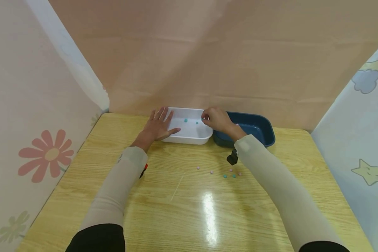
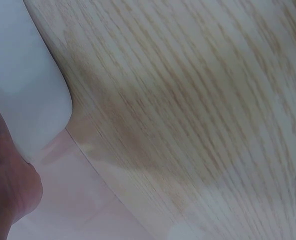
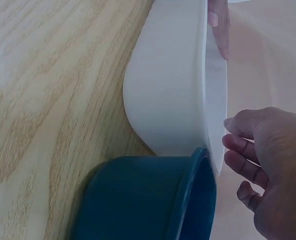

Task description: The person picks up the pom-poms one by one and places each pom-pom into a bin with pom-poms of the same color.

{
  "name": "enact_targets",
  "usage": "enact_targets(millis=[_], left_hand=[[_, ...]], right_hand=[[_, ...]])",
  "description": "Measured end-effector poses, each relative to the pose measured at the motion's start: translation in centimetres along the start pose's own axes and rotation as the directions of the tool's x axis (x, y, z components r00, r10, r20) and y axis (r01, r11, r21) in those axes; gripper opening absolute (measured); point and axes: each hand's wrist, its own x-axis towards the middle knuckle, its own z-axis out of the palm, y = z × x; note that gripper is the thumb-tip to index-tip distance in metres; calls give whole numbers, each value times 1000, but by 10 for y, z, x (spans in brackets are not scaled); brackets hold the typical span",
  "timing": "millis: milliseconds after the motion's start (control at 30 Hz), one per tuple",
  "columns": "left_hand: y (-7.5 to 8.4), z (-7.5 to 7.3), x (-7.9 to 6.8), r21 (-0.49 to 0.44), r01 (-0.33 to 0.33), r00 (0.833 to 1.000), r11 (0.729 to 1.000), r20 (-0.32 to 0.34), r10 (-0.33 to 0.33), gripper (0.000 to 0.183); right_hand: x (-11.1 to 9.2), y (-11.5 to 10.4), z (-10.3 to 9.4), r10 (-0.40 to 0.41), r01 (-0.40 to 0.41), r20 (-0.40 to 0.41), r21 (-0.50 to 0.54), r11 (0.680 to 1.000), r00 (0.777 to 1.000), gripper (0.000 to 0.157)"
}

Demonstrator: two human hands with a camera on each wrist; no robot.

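My left hand point(image 1: 157, 127) lies spread over the left end of a white tray point(image 1: 186, 140), thumb across its front rim. Two small teal beads point(image 1: 186, 120) lie inside. Above the tray's right end is my right hand point(image 1: 218, 120), thumb and fingertips brought close together at a small teal bead point(image 1: 202, 119). In the right wrist view, that hand point(image 3: 267, 155) hovers beside the white tray's rim with its other fingers curled. A dark blue tray point(image 1: 269, 134) stands against the white one, partly behind my right wrist.
Several pink beads point(image 1: 211, 172) and teal beads point(image 1: 225, 176) lie loose on the wooden table point(image 1: 163, 210) in front of the trays. A tan backdrop point(image 1: 189, 63) rises behind, with patterned panels at left point(image 1: 6, 105) and right point(image 1: 359, 133).
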Motion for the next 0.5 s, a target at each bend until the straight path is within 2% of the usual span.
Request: enact_targets(millis=[500], left_hand=[[-4,7,7,-9,2,1000,1000,11,-2,98]], right_hand=[[5,8,9,-13,13,-9,-14,1000,1000,15]])
